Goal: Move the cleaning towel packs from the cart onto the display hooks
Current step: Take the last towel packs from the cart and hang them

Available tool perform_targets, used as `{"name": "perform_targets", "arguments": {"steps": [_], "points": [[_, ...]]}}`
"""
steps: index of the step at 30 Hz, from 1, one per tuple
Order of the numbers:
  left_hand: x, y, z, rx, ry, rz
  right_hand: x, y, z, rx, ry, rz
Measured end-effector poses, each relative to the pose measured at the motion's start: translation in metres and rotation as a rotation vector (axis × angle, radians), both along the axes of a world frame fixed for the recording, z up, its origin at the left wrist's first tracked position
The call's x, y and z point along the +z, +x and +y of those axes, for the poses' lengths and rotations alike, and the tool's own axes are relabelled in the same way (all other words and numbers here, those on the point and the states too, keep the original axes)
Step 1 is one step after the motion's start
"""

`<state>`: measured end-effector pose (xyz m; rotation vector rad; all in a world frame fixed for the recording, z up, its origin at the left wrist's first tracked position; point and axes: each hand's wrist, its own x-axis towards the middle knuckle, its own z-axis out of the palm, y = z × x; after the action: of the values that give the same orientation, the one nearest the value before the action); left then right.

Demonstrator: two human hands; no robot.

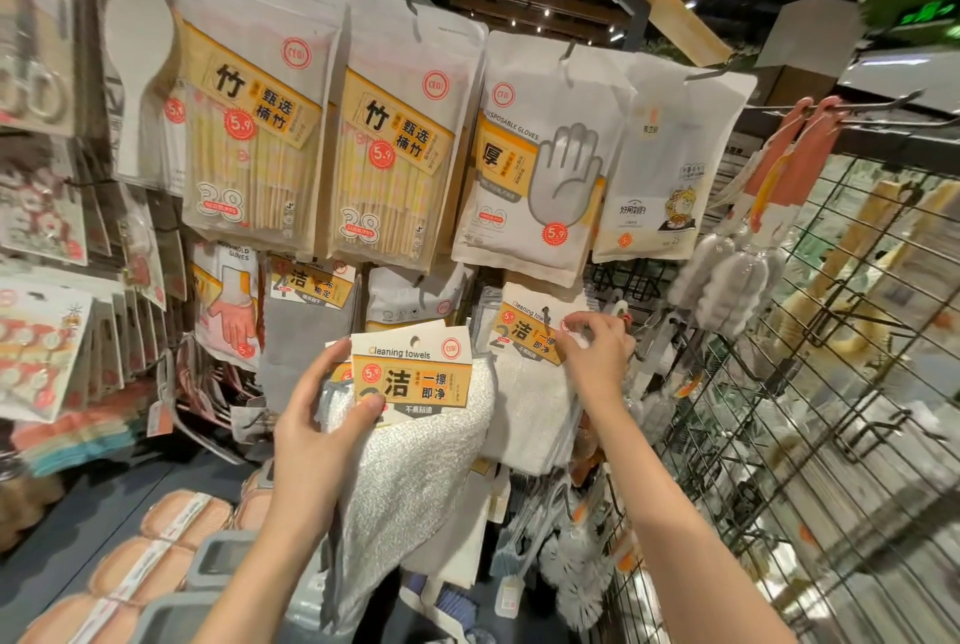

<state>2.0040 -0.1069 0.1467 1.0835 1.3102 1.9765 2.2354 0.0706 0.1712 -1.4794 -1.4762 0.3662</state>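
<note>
We are working at the display rack (519, 45), where a towel pack (524, 399) is hanging on a hook (545, 315) right of centre, our right hand (597, 357) pinching its card header. Our left hand (317, 414) is gripping the header card (413, 373) of a second pack (415, 477) held near us; it is looking soft, light and floppy, so we are judging the stiff card by its punched hole the best hold. We cannot tell what the cart is holding.
</note>
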Motion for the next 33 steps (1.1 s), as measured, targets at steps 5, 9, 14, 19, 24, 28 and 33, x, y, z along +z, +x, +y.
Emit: {"name": "perform_targets", "arguments": {"steps": [5, 9, 14, 19, 24, 28, 33], "points": [[-0.001, 0.006, -0.001, -0.02, -0.004, 0.041, 0.017, -0.006, -0.035, 0.212, 0.018, 0.013], [0.0, 0.012, -0.005, -0.024, 0.001, 0.062, 0.026, -0.02, -0.063, 0.378, -0.002, 0.075], [0.0, 0.017, -0.009, -0.034, 0.01, 0.06, 0.031, -0.037, -0.099, 0.591, -0.142, 0.085], [0.0, 0.018, -0.015, -0.035, 0.018, 0.061, 0.028, -0.042, -0.11, 0.558, -0.154, 0.097], [0.001, 0.021, -0.019, -0.031, 0.014, 0.034, 0.026, -0.042, -0.112, 0.474, -0.111, 0.099], [0.002, 0.023, -0.019, -0.064, 0.017, 0.035, 0.024, -0.039, -0.111, 0.542, -0.198, 0.255], [0.001, 0.02, -0.018, -0.101, 0.042, -0.035, 0.024, -0.036, -0.107, 0.521, -0.178, 0.294]]}}
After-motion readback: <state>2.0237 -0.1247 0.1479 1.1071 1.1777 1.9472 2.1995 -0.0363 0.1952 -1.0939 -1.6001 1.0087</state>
